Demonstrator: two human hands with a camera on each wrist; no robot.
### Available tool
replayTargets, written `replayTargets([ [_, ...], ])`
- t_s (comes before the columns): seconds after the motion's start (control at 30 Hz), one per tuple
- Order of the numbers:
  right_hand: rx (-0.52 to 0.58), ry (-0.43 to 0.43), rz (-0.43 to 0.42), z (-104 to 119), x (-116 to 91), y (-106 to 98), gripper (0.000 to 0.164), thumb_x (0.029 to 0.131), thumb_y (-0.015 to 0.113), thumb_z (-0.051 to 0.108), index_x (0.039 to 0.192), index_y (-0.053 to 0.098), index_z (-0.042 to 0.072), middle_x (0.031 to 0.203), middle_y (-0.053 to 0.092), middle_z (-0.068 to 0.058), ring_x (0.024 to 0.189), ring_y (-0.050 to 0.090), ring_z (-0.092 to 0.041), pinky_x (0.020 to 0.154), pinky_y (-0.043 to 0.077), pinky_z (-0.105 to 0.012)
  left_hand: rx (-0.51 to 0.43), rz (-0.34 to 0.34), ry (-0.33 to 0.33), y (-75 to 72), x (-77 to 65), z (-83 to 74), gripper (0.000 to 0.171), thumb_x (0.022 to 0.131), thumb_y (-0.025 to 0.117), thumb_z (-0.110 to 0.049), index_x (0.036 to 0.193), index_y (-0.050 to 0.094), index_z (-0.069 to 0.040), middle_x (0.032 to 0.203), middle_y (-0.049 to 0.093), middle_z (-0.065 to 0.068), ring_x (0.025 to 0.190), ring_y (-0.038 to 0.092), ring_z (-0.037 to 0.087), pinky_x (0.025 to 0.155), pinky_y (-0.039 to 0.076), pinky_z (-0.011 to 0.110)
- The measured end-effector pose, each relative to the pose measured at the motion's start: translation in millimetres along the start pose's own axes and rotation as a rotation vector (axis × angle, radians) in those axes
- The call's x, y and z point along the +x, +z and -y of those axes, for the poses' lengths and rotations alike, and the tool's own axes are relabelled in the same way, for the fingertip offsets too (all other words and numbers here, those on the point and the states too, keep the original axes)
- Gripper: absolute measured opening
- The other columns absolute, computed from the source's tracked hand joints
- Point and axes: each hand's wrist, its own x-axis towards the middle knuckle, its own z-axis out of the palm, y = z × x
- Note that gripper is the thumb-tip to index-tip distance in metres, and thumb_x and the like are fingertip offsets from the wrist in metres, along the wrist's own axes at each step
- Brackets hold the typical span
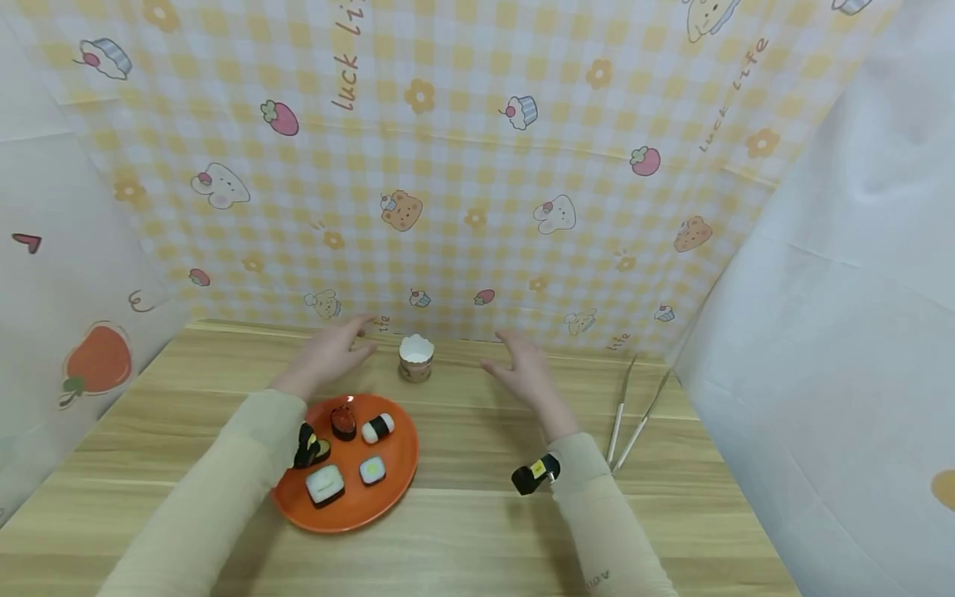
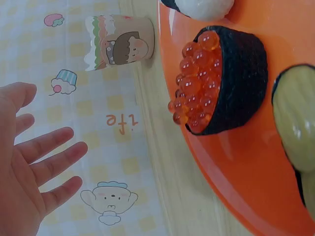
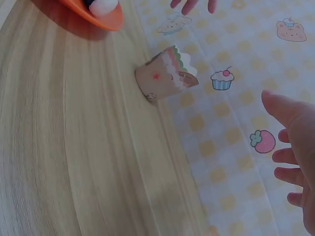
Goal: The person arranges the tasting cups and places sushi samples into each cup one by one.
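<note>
Left hand (image 1: 328, 355): fingers extended and apart, thumb away from them; raised to the left of the paper cup (image 1: 415, 358), a gap between. Right hand (image 1: 525, 371): thumb and fingers likewise apart, extended with a slight bend, to the right of the cup, also clear of it.

Cup: stands upright on the wooden table (image 1: 477, 539) near its far edge, between the hands. Scalloped rim, white inside; the left wrist view shows a printed cartoon face on its wall.

Orange plate (image 1: 399, 477): left of centre, nearer than the cup; left part covered by the left sleeve (image 1: 224, 481). On it, five sushi pieces: roe piece (image 1: 343, 423) at the far side; white piece with black band (image 1: 378, 428) to its right; small roll (image 1: 372, 471) with yellow-green centre, nearer; larger white-topped piece (image 1: 325, 486) at near left; green-topped piece (image 1: 321, 451) at left, partly hidden by the wrist camera (image 1: 306, 446).

Right side of table: two slender rods (image 1: 616, 431), pale toward the near end, grey at the far end; near ends pass by the right sleeve (image 1: 608, 522), cannot tell whether joined.

Far side: yellow-checked cloth (image 1: 477, 149) with cartoon prints.
</note>
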Motion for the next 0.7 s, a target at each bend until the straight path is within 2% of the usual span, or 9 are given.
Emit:
replayTargets([
  [0.17, 0.067, 0.014, -0.002, 2, 1, 12, 0.065, 0.09, 0.067, 0.037, 0.141, 0.046, 0.005, 0.141, 0.047, -0.011, 0.13, 0.04, -0.031, 0.109, 0.029, -0.046, -0.015, -0.004, 0.008, 3.6, 1.8, -1.8, 0.059, 0.098, 0.053, -0.03, 0.149, 0.032, -0.008, 0.133, 0.05, 0.02, 0.114, 0.052, 0.038, 0.093, 0.042, 0.057],
  [0.43, 0.176, 0.087, 0.025, 9, 2, 23, 0.064, 0.091, 0.066, 0.037, 0.144, 0.043, 0.008, 0.144, 0.043, -0.012, 0.132, 0.038, -0.029, 0.108, 0.031, -0.044, -0.009, 0.011, -0.002, 6.7, 2.8, -3.5, 0.061, 0.098, 0.053, -0.033, 0.15, 0.03, -0.01, 0.129, 0.053, 0.023, 0.111, 0.054, 0.04, 0.09, 0.043, 0.059],
  [0.7, 0.254, 0.075, 0.039, 20, 8, 35, 0.063, 0.09, 0.068, 0.029, 0.143, 0.043, 0.005, 0.143, 0.044, -0.014, 0.132, 0.039, -0.03, 0.108, 0.032, -0.044, -0.049, 0.034, -0.029, 10.5, 7.2, -6.4, 0.062, 0.097, 0.054, -0.034, 0.15, 0.029, -0.013, 0.132, 0.051, 0.022, 0.114, 0.052, 0.04, 0.092, 0.042, 0.058],
])
